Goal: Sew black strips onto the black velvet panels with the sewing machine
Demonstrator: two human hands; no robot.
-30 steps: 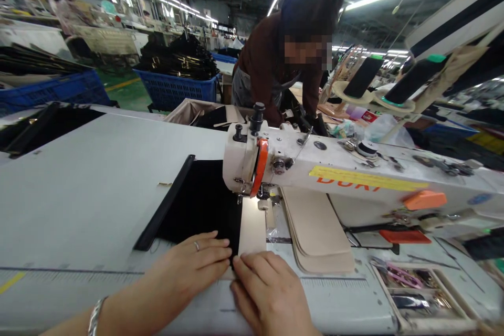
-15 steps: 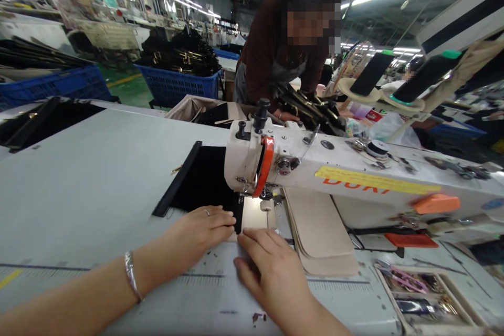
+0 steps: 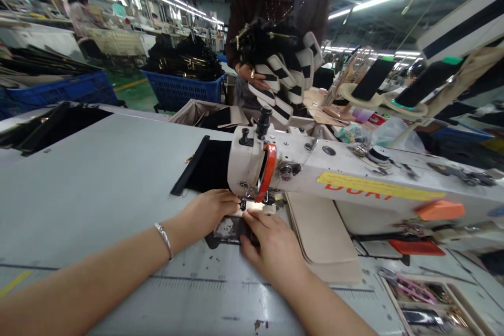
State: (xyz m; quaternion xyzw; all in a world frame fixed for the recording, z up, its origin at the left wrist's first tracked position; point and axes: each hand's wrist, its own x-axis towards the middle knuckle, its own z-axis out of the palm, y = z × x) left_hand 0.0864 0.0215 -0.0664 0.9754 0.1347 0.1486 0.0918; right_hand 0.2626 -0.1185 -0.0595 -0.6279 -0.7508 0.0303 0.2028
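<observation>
My left hand lies flat with outstretched fingers at the near edge of a black fabric piece, left of the needle. The piece has a dark bound strip along its left side and runs partly behind the head of the white sewing machine. My right hand is open, thumb apart, its fingertips on a light piece lit under the presser foot. Both sets of fingertips are close to the foot. Beneath my hands shows a dark machine plate. Whatever lies under my fingers is hidden.
Beige panels lie right of the needle, beside a tray of small tools. Behind the machine, a co-worker holds a bundle of black-and-beige pieces. A beige bin and a blue crate stand beyond the table.
Both my hands have moved forward to the needle, and the black piece has slid away from me, exposing the dark plate. The co-worker has straightened and lifted the bundle.
</observation>
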